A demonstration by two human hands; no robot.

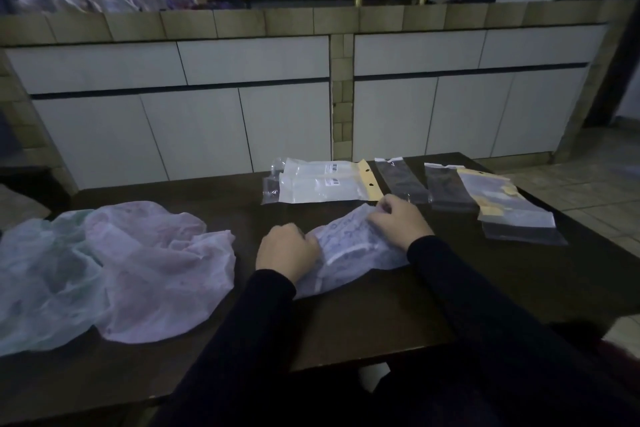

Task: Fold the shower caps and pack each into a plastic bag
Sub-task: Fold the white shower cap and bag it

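- I see the dark table (346, 333) filling the lower view, with a tiled counter and white cabinet doors (194, 121) behind it.
- At my left lies a loose heap of shower caps (114, 270), pale pink over pale green, unfolded.
- Along the far edge lie packed bags (322, 184) with yellow header strips, then empty plastic bags (450, 189) spread to the right.
- The folded shower cap (349, 246) lies at the table's centre, between my hands.
- My left hand (287, 250) is curled closed, gripping its near-left end.
- My right hand (398, 218) pinches its far edge with bent fingers.
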